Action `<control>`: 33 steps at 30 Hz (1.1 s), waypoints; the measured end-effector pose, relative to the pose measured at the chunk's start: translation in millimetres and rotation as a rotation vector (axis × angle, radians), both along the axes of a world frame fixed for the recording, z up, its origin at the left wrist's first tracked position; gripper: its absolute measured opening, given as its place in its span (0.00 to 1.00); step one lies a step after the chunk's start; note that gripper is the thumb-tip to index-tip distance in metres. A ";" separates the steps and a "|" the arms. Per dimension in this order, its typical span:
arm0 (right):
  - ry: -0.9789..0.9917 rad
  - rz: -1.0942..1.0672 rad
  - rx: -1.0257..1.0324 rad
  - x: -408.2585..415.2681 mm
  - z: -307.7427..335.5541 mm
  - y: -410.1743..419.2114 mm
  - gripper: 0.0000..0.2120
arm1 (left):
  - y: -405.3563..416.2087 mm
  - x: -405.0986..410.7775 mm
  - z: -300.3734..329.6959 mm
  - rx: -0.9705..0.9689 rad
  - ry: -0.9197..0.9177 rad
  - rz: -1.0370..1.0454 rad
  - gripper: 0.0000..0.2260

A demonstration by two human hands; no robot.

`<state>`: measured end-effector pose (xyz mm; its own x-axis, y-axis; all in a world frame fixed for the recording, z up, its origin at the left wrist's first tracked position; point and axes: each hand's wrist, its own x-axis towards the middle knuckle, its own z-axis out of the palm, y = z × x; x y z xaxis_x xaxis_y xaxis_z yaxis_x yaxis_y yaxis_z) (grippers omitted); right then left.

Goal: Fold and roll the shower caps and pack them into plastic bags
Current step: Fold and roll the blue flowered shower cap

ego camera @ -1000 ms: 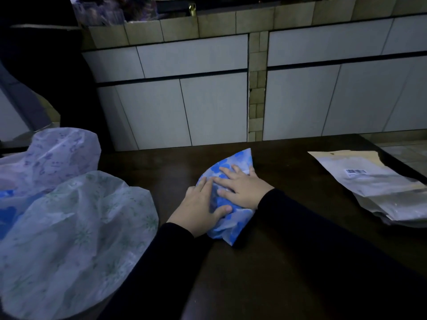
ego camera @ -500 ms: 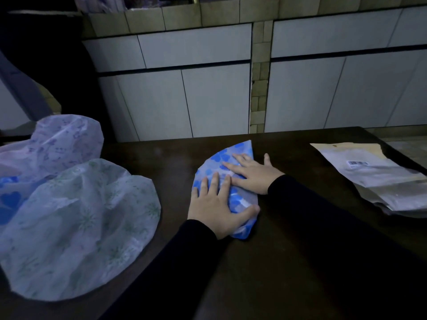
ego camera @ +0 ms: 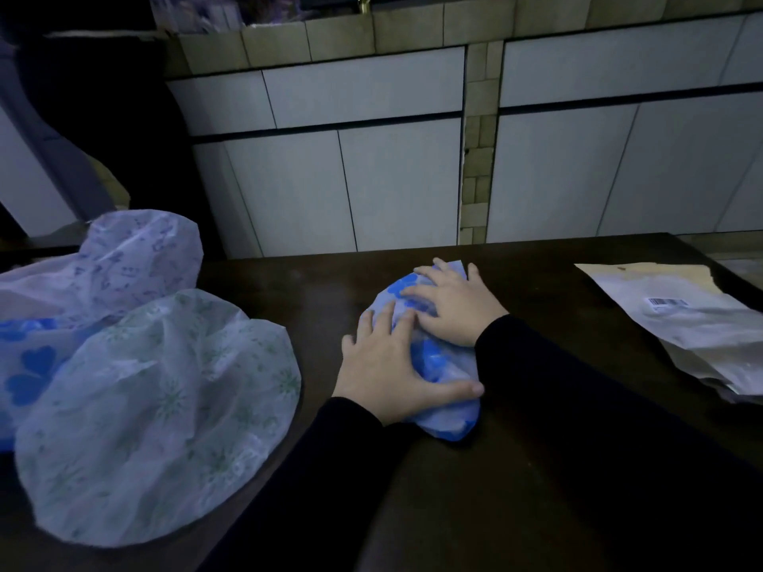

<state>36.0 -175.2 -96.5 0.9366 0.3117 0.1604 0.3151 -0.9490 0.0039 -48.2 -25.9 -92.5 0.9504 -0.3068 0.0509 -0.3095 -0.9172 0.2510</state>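
Observation:
A folded blue-patterned shower cap [ego camera: 437,357] lies on the dark table [ego camera: 516,468] in the middle of the view. My left hand [ego camera: 384,365] lies flat on its near half, the thumb stretched along the lower edge. On the far half my right hand [ego camera: 452,307] presses down with spread fingers. Both hands hide most of the cap. At the left lie loose caps: a green-patterned shower cap [ego camera: 157,414] in front, a purple-patterned shower cap [ego camera: 132,258] behind it, and a blue heart-patterned shower cap [ego camera: 29,369] under them.
A pile of flat plastic bags [ego camera: 693,324] with a barcode label lies at the table's right edge. Behind the table stand white cabinet doors [ego camera: 371,179] and a tiled ledge. A dark shape fills the far left corner.
The camera has shifted and the cap now looks more bunched. My right hand slid further over the cap's far end; my left hand's thumb stretched along the near edge.

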 end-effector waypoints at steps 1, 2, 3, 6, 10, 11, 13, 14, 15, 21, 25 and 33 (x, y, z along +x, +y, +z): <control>0.085 -0.017 -0.014 3.2 -2.4 -1.9 0.24 | -0.9 1.4 -3.4 0.009 0.060 0.009 0.54; 0.178 -0.048 -0.022 7.2 -5.1 -5.1 0.27 | -1.5 2.0 -7.2 0.028 0.116 0.016 0.55; 0.247 -0.079 -0.012 11.8 -7.4 -9.4 0.31 | -1.7 2.9 -10.6 0.050 0.148 0.020 0.55; 0.306 -0.119 0.042 23.0 -11.7 -19.8 0.40 | -0.9 5.0 -14.8 0.100 0.157 0.012 0.55; 0.308 -0.112 0.012 26.3 -12.7 -19.1 0.43 | -0.9 1.9 -14.1 0.147 0.182 0.002 0.56; 0.314 -0.114 0.016 25.3 -11.7 -18.7 0.44 | -0.5 0.1 -14.3 0.157 0.184 -0.003 0.56; 0.326 -0.138 0.041 22.5 -9.6 -18.7 0.46 | 1.5 -4.3 -14.7 0.184 0.183 -0.023 0.55; 0.329 -0.153 0.051 21.6 -8.4 -18.6 0.46 | 2.6 -6.0 -14.7 0.191 0.183 -0.031 0.55; 0.331 -0.164 0.058 20.9 -7.1 -18.1 0.46 | 3.8 -7.5 -14.4 0.193 0.186 -0.037 0.54; 0.315 -0.112 0.161 10.7 -2.2 -19.8 0.43 | 3.6 -11.7 -10.7 0.160 0.177 -0.025 0.54; -0.036 0.097 0.284 -20.2 5.0 -23.0 0.27 | 4.2 -13.6 -5.9 0.022 0.179 -0.009 0.48; 0.001 0.484 0.503 -122.0 1.2 -43.6 0.08 | 33.0 -13.2 -8.4 -0.544 -0.233 -0.092 0.09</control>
<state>-86.1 -218.8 -95.3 0.7115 0.5819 0.3939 0.7027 -0.5887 -0.3995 -61.3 7.1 -100.9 0.8661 -0.2587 0.4277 -0.4848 -0.6431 0.5928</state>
